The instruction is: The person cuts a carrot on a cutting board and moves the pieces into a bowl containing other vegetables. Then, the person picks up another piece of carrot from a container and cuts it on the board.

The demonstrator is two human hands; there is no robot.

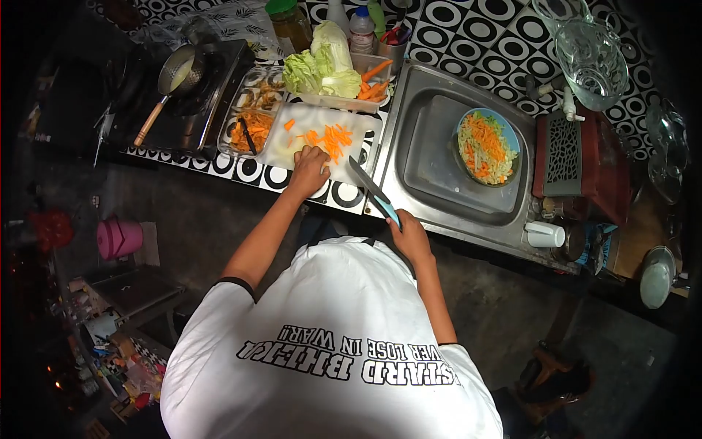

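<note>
My right hand (pixel 410 235) is wrapped round the light-blue handle of a knife (pixel 371 187), whose dark blade points up and left toward the cutting board's right edge. On the white cutting board (pixel 281 150) lie carrot strips (pixel 335 140) and a few small carrot pieces. My left hand (pixel 311 172) rests on the board's front part, just below the strips, its fingers bent and close together; whatever lies beneath them is hidden. Behind the board, a clear container (pixel 344 102) holds cabbage (pixel 322 72) and whole or cut carrots (pixel 374 80).
Left of the board are a tray of orange-brown peelings (pixel 252 132) with a black-handled tool and a stove with a pan (pixel 178 73). At right, the sink (pixel 428 208) holds a bowl of shredded vegetables (pixel 488 146). A white mug (pixel 545 235) stands beside it.
</note>
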